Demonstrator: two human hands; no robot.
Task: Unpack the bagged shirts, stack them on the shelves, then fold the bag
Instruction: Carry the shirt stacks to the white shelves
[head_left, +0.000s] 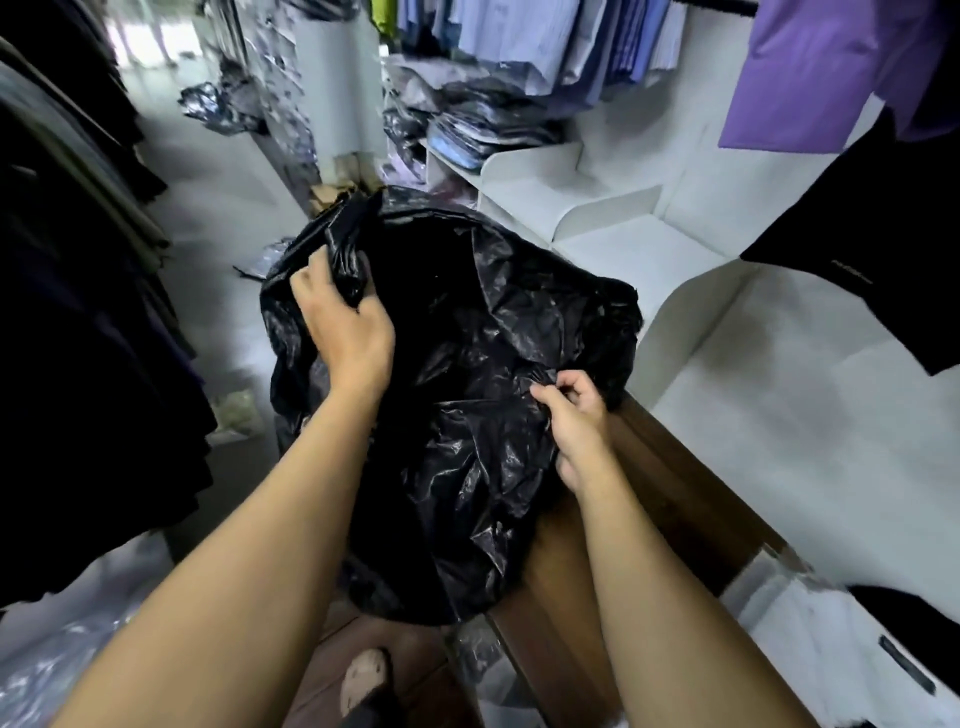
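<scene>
Gripping the black bag (467, 364), my left hand (343, 322) bunches its far rim; my right hand (574, 415) pinches a near fold. White shelves (613, 208) flank it, bagged shirts (488, 130) stacked beyond.

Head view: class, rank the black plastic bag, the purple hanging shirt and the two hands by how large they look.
1. black plastic bag, largest.
2. purple hanging shirt, though cut off by the frame edge.
3. left hand and right hand, both gripping the bag: too alike to rank.
</scene>
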